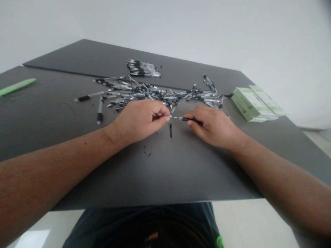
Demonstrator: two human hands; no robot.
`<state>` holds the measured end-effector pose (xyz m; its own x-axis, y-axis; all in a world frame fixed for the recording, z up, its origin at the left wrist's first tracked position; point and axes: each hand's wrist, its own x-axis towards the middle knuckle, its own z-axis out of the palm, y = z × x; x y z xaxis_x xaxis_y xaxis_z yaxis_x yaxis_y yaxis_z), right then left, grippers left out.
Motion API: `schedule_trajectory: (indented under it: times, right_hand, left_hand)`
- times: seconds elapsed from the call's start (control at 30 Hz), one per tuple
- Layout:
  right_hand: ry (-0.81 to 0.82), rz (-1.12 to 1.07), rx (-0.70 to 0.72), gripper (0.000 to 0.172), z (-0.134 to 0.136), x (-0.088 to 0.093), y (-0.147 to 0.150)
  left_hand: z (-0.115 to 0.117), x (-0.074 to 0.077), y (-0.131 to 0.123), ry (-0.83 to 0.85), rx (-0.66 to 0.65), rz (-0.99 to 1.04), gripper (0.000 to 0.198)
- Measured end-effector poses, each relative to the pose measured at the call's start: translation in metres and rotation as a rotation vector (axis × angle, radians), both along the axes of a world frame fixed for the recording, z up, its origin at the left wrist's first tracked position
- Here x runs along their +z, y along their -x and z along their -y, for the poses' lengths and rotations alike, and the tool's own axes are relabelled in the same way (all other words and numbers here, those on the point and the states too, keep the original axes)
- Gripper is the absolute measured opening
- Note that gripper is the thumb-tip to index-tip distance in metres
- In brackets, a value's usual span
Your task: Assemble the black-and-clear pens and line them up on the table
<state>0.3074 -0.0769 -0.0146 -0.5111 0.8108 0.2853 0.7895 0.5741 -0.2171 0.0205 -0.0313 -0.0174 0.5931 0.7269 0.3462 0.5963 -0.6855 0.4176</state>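
Observation:
My left hand (141,120) rests on the dark table (77,172) with its fingers curled in a pinch on a small pale part that I cannot make out. My right hand (210,125) grips a black pen (184,119) whose metal tip points left toward the left fingertips, a small gap between them. A black pen cap (170,130) lies on the table just below the two hands. Behind the hands a loose heap of black and silver pens (155,93) spreads across the table.
A tidy row of pens (143,68) lies further back. Green and white boxes (254,102) stand at the right near the table's edge. A green pen (17,86) lies at the far left. A single pen (99,110) lies left of my left hand.

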Motion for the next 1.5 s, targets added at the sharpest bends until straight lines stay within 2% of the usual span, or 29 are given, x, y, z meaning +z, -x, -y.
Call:
schedule_trajectory:
  times: [0.7, 0.9, 1.17, 1.33, 1.5]
  right_hand:
    - [0.037, 0.048, 0.038, 0.033, 0.004, 0.001, 0.012]
    - [0.002, 0.042, 0.049, 0.034, 0.006, 0.0, 0.014]
    - [0.013, -0.054, -0.058, 0.017, 0.006, -0.001, 0.014]
    - [-0.009, -0.006, -0.029, 0.011, 0.006, 0.002, 0.014]
    - [-0.003, 0.017, 0.028, 0.022, 0.007, 0.002, 0.014]
  left_hand:
    - [0.001, -0.005, -0.003, -0.014, -0.084, -0.031, 0.026]
    - [0.0, -0.007, -0.004, -0.019, -0.1, -0.009, 0.024]
    - [0.0, -0.007, -0.003, -0.019, -0.093, -0.007, 0.023]
    - [0.0, -0.006, -0.003, -0.022, -0.105, -0.002, 0.024]
    - [0.0, -0.006, -0.003, -0.015, -0.102, 0.0, 0.024]
